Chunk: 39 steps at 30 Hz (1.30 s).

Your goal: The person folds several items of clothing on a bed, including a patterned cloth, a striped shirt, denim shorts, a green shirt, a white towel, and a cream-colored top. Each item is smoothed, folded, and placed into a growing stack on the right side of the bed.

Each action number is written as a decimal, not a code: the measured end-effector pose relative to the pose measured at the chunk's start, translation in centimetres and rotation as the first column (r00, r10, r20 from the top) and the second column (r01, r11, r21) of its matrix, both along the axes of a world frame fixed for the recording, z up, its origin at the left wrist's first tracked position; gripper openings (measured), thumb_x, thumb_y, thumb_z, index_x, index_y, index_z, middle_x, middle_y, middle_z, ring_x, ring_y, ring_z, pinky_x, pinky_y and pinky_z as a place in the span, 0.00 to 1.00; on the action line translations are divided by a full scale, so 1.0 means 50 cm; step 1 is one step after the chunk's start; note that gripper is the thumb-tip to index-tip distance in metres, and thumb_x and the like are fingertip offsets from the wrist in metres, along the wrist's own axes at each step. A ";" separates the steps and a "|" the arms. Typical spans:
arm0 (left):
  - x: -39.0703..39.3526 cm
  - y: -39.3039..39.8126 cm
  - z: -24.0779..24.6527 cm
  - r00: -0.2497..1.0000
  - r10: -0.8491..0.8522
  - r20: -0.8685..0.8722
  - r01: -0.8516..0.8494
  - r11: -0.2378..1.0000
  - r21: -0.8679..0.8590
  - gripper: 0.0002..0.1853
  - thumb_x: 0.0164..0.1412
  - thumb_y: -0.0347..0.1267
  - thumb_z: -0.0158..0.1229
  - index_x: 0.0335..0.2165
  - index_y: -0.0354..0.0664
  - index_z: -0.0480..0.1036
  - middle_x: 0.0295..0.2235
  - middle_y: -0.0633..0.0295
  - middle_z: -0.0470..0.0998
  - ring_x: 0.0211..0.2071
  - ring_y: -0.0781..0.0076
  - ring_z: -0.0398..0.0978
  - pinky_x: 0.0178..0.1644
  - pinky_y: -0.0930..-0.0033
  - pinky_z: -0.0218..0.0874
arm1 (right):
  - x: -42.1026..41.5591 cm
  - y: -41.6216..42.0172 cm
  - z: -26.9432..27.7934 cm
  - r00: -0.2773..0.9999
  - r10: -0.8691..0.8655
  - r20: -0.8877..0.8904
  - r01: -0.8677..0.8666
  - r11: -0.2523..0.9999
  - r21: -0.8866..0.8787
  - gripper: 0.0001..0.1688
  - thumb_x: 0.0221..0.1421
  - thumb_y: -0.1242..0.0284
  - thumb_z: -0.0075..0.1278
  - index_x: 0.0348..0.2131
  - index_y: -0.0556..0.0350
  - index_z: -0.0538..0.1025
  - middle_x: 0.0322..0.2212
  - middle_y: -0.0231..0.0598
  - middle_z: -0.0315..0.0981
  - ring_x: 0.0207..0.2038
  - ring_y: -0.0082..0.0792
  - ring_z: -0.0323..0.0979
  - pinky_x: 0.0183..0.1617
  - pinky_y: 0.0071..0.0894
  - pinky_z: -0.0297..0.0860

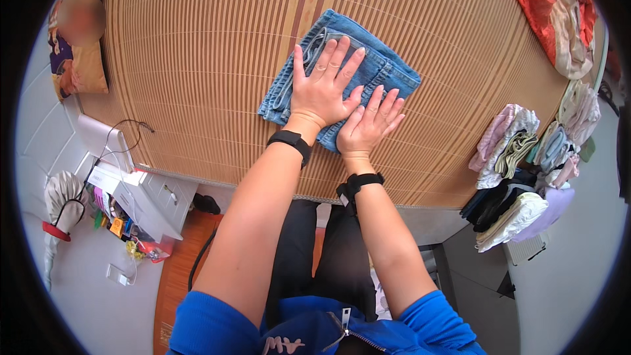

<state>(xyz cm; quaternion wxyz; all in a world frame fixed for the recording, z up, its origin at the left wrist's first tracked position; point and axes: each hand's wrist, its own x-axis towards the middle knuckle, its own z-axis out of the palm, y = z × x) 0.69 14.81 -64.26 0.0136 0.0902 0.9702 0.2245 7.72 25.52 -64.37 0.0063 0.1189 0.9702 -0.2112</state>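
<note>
Folded blue denim jeans [394, 71] lie on a striped bamboo mat [197, 59] in front of me. My left hand [320, 91] rests palm down on the middle of the denim, fingers spread. Lower and to the right, my right hand [367, 125] presses flat on the near right part of the bundle, its fingers apart too. The thumbs of both hands nearly meet. Each wrist wears a black strap. Neither hand grips the cloth; part of the denim is hidden beneath them.
Stacks of folded clothes [512, 197] stand at the mat's right edge. Red and beige fabric [537, 15] lies at the upper right. A printed pillow [88, 69] is at the upper left, above a white cabinet [165, 197] with small items and cables.
</note>
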 end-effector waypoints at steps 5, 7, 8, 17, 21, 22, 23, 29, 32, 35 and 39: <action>-0.003 -0.002 -0.002 0.999 -0.028 -0.042 0.027 0.999 -0.034 0.37 0.51 0.49 0.55 0.59 0.57 0.61 0.65 0.62 0.52 0.67 0.65 0.45 0.64 0.30 0.31 | 0.005 0.002 -0.013 1.000 -0.004 -0.014 0.005 0.999 0.039 0.35 0.55 0.64 0.39 0.61 0.53 0.61 0.66 0.48 0.43 0.68 0.53 0.35 0.67 0.65 0.29; -0.002 -0.004 0.001 0.998 -0.017 -0.052 0.016 1.000 -0.009 0.38 0.51 0.48 0.56 0.60 0.57 0.60 0.65 0.61 0.51 0.67 0.64 0.45 0.64 0.31 0.31 | 0.009 -0.004 -0.009 1.000 0.000 -0.013 0.001 0.998 0.055 0.35 0.55 0.64 0.39 0.61 0.53 0.61 0.65 0.48 0.43 0.68 0.53 0.35 0.67 0.65 0.29; -0.009 -0.004 -0.001 0.998 -0.016 -0.065 0.016 1.000 -0.013 0.38 0.51 0.48 0.56 0.61 0.57 0.59 0.65 0.61 0.51 0.67 0.64 0.45 0.64 0.31 0.31 | 0.004 -0.005 -0.012 1.000 -0.011 0.000 0.011 0.999 0.035 0.35 0.56 0.64 0.39 0.62 0.53 0.60 0.66 0.48 0.43 0.68 0.54 0.35 0.67 0.65 0.28; -0.002 0.006 0.001 0.998 -0.028 -0.057 0.026 0.998 -0.049 0.38 0.52 0.48 0.55 0.61 0.58 0.58 0.66 0.61 0.50 0.67 0.63 0.46 0.64 0.32 0.31 | 0.080 -0.031 -0.002 1.000 0.012 -0.001 -0.012 1.000 -0.006 0.43 0.53 0.62 0.45 0.64 0.60 0.52 0.65 0.59 0.38 0.68 0.58 0.35 0.67 0.65 0.33; -0.007 0.004 -0.002 0.997 -0.032 -0.071 0.029 0.998 -0.050 0.39 0.51 0.47 0.56 0.61 0.57 0.58 0.66 0.61 0.50 0.67 0.63 0.46 0.65 0.32 0.30 | 0.075 -0.037 -0.007 0.999 0.016 -0.037 -0.014 0.999 0.042 0.46 0.50 0.62 0.46 0.64 0.59 0.51 0.65 0.59 0.39 0.68 0.59 0.36 0.67 0.66 0.36; -0.005 -0.003 -0.001 0.997 -0.034 -0.063 0.032 0.999 -0.037 0.39 0.52 0.47 0.56 0.62 0.57 0.57 0.66 0.62 0.50 0.67 0.63 0.45 0.65 0.33 0.29 | 0.075 -0.042 -0.005 0.999 0.016 -0.028 -0.015 0.999 0.037 0.46 0.50 0.62 0.46 0.64 0.59 0.51 0.65 0.59 0.39 0.68 0.58 0.36 0.67 0.66 0.36; -0.003 -0.005 0.002 0.998 -0.034 -0.057 0.032 0.999 -0.037 0.39 0.52 0.48 0.56 0.61 0.57 0.57 0.66 0.62 0.50 0.67 0.64 0.45 0.64 0.32 0.30 | 0.073 -0.046 -0.001 1.000 0.015 -0.020 -0.014 0.999 0.033 0.46 0.50 0.62 0.45 0.64 0.59 0.51 0.65 0.59 0.39 0.68 0.58 0.36 0.67 0.65 0.36; 0.008 -0.065 0.068 0.995 -0.011 -0.094 0.019 0.996 0.085 0.40 0.50 0.48 0.62 0.59 0.51 0.60 0.61 0.53 0.57 0.64 0.52 0.50 0.64 0.37 0.35 | 0.068 -0.015 0.053 0.990 0.061 0.124 -0.052 0.996 -0.076 0.48 0.50 0.56 0.55 0.63 0.52 0.53 0.65 0.49 0.41 0.68 0.51 0.37 0.66 0.66 0.32; 0.051 -0.121 0.066 0.970 0.214 0.112 -0.220 0.974 0.051 0.42 0.46 0.51 0.66 0.56 0.47 0.63 0.55 0.51 0.61 0.59 0.50 0.56 0.60 0.44 0.46 | 0.081 0.053 0.092 0.998 -0.060 -0.022 0.056 0.987 -0.153 0.42 0.47 0.61 0.61 0.56 0.55 0.60 0.52 0.48 0.59 0.55 0.48 0.57 0.58 0.54 0.52; 0.085 -0.179 0.059 0.911 0.272 0.310 -0.332 0.930 0.157 0.44 0.41 0.45 0.72 0.53 0.35 0.63 0.50 0.47 0.67 0.56 0.52 0.60 0.59 0.54 0.51 | 0.103 0.044 0.064 0.752 -0.422 0.506 0.659 0.507 -0.556 0.32 0.48 0.63 0.63 0.46 0.57 0.64 0.29 0.37 0.68 0.31 0.30 0.68 0.36 0.32 0.68; 0.099 -0.242 -0.056 0.833 0.355 0.424 -0.547 0.641 0.539 0.32 0.44 0.35 0.72 0.44 0.27 0.67 0.43 0.49 0.74 0.43 0.62 0.74 0.48 0.62 0.65 | 0.065 0.007 0.074 0.757 -0.371 0.538 0.648 0.530 -0.547 0.33 0.46 0.60 0.65 0.42 0.62 0.67 0.27 0.35 0.70 0.28 0.26 0.68 0.32 0.29 0.68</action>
